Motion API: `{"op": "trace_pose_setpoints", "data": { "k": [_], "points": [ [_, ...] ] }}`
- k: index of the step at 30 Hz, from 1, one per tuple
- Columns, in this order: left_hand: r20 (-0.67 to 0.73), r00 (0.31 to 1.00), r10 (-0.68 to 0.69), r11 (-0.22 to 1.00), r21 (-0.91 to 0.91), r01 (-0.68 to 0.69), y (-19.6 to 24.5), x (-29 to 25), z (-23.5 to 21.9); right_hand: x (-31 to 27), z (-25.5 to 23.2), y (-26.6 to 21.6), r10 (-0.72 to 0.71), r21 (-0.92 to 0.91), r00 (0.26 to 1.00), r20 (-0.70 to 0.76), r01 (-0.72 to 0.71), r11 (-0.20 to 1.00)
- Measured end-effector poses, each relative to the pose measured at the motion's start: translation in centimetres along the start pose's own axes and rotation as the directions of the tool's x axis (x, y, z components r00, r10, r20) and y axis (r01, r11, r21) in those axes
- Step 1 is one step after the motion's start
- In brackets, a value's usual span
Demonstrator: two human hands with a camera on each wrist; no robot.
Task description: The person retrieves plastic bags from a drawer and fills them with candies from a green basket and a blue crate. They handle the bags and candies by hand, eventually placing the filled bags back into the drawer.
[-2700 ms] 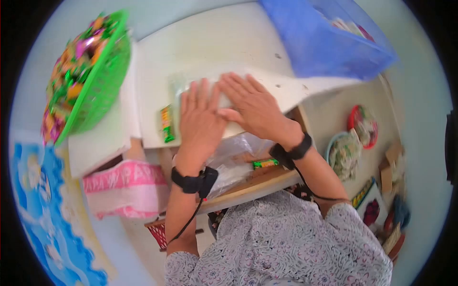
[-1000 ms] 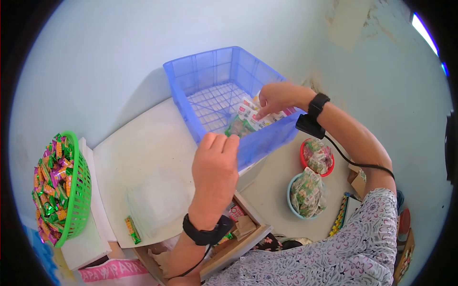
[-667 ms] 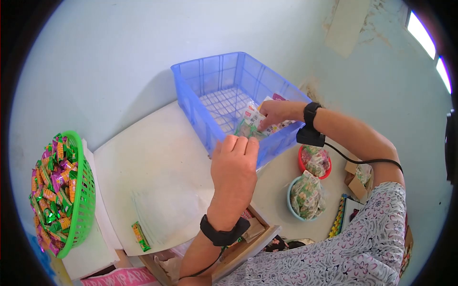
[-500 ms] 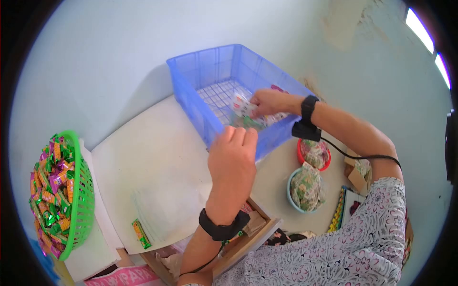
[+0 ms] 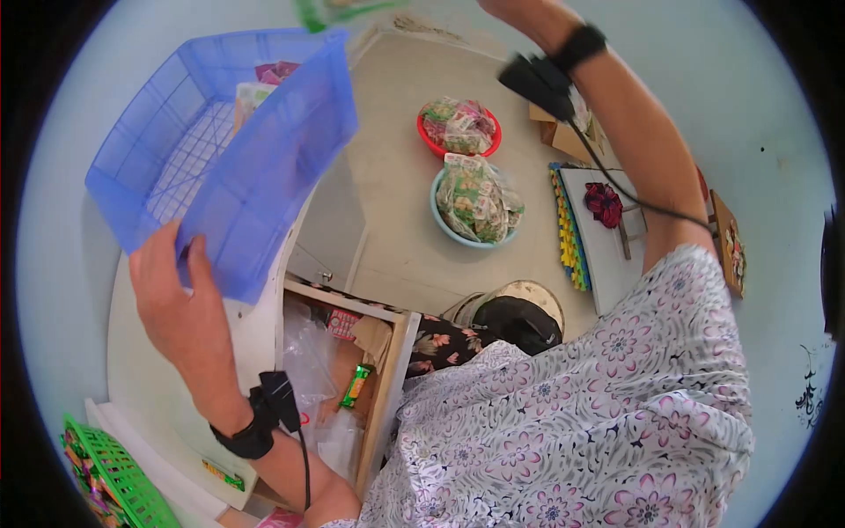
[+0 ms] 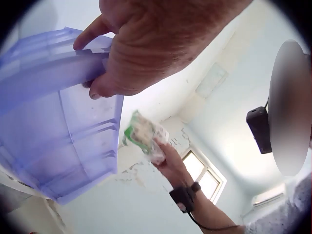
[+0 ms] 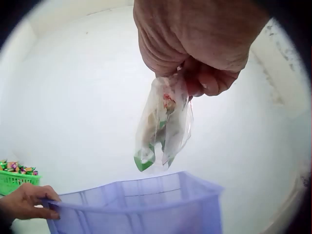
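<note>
My left hand grips the rim of a blue plastic crate, thumb on one side of the wall and fingers on the other. The crate's floor is a grid, and a few printed packets lie inside it against the wall. In the right wrist view my right hand pinches a clear plastic packet with green and red print by its top. The packet hangs above the crate's level. At the top of the head view my right hand is mostly cut off.
A red basin and a light blue basin, both with bagged packets, stand on the floor. An open drawer holds plastic bags and a green-wrapped snack. A green basket of wrapped snacks sits at lower left.
My right hand has lifted the packet out of the crate, upward. The head view has turned right, so the crate now appears at left. My left hand is now on the crate's rim.
</note>
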State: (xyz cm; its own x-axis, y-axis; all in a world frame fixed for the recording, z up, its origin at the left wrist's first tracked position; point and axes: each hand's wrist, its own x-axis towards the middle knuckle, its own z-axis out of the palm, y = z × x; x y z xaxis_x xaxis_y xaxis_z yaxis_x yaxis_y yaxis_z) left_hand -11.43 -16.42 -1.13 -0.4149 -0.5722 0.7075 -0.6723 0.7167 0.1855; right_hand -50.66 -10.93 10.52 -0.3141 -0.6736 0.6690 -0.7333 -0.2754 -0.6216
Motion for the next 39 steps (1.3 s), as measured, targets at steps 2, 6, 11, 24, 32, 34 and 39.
{"op": "trace_pose_setpoints", "data": {
  "k": [2, 6, 11, 24, 32, 34, 39],
  "points": [
    [0.017, 1.000, -0.022, 0.999, -0.031, 0.022, -0.8, -0.2, -0.1, -4.7, -3.8, 4.5, 0.096, -0.109, 0.995, -0.013, -0.097, 0.989],
    [0.063, 0.992, -0.107, 0.994, -0.006, 0.107, -1.1, 0.1, -0.8, -14.2, -6.7, 18.9, 0.471, 0.029, 0.880, -0.068, -0.470, 0.882],
    [0.109, 0.974, -0.197, 0.972, 0.153, 0.180, -1.0, 1.4, -1.6, -29.3, -6.0, 36.4, 0.820, -0.036, 0.557, -0.134, -0.829, 0.558],
    [0.096, 0.969, -0.226, 0.950, 0.242, 0.198, 0.5, 3.4, -3.2, -37.2, -0.1, 46.7, 0.953, 0.501, 0.158, -0.259, -0.821, 0.272],
    [0.036, 0.904, -0.426, 0.857, 0.337, 0.390, 1.0, 4.4, -4.0, -39.9, 5.3, 52.8, 0.990, 0.653, -0.028, -0.138, -0.754, 0.070],
    [0.029, 0.916, -0.401, 0.871, 0.323, 0.371, 2.0, 4.3, -3.7, -40.5, 6.5, 52.8, 0.996, 0.663, -0.063, -0.058, -0.748, -0.008],
    [0.044, 0.923, -0.382, 0.874, 0.341, 0.346, 2.4, 5.1, -3.3, -40.1, 6.6, 54.8, 0.998, 0.655, -0.031, 0.057, -0.753, -0.061]
  ]
}}
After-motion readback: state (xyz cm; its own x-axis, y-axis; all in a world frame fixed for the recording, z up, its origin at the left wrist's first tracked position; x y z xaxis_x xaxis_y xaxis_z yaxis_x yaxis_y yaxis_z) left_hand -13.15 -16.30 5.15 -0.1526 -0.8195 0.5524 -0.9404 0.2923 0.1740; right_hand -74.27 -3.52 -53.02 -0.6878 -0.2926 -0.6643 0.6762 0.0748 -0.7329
